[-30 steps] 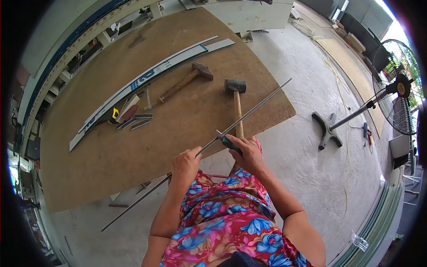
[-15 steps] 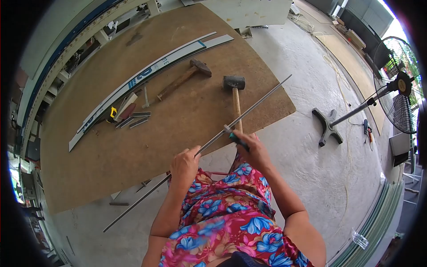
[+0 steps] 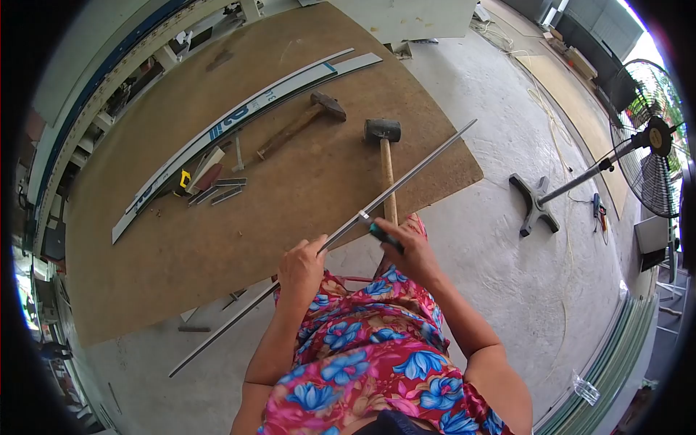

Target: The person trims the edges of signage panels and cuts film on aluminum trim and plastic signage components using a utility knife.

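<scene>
Now, left hand [image 3: 301, 270]: fingers wrapped round long metal rod [image 3: 424, 163], unmoved.
Right hand [image 3: 410, 250]: pinching green-handled tool [image 3: 382, 234], drawn back along rod.

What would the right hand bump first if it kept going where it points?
Probably the long metal rod; the right hand aims its green-handled tool at it, though depth is unclear.

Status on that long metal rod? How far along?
Done: no finished stretch shows on the rod; short metal pieces lie on the board, possibly offcuts. In hand: the left hand holds the rod, and the right hand sets a green-handled tool against it near mid-length. Left: probably the length beyond the tool. The mallet and hammer lie untouched.
</scene>
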A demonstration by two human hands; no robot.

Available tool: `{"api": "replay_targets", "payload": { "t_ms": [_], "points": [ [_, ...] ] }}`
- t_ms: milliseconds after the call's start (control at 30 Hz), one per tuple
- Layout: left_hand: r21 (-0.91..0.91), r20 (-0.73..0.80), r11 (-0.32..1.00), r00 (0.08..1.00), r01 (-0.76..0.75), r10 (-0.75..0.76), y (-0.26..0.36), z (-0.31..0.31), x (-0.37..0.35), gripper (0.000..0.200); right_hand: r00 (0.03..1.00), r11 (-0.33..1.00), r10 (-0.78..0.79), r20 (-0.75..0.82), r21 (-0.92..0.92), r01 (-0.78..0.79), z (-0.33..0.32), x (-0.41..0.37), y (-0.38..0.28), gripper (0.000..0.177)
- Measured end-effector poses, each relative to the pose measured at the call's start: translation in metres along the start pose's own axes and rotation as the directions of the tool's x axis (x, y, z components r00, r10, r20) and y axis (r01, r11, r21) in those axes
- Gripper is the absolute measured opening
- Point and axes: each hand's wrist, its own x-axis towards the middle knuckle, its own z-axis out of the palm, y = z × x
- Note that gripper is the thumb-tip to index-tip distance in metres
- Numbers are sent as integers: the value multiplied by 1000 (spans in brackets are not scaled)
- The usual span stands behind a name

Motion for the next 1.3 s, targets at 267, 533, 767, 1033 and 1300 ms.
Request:
{"api": "replay_targets", "payload": {
  "t_ms": [267,533,767,1033,1300],
  "points": [
    [-36,38,999,999,2,-1,-19,-3,-7,26,984,999,22,-174,-31,-28,-6,20,37,47],
    [-73,88,996,995,50,-43,-26,-32,-17,25,956,992,72,-285,-80,-99,-42,48,91,45],
    [-66,120,994,990,87,-79,-25,-39,-23,25,909,984,135,-395,-52,-169,-82,78,138,43],
    [-67,120,994,989,90,-82,-24,-41,-22,25,860,950,220,-461,-98,-295,-122,112,187,44],
    [-106,137,988,986,110,-95,-27,-40,-22,25,800,893,365,-476,-63,-445,-153,139,212,44]
  ]
}}
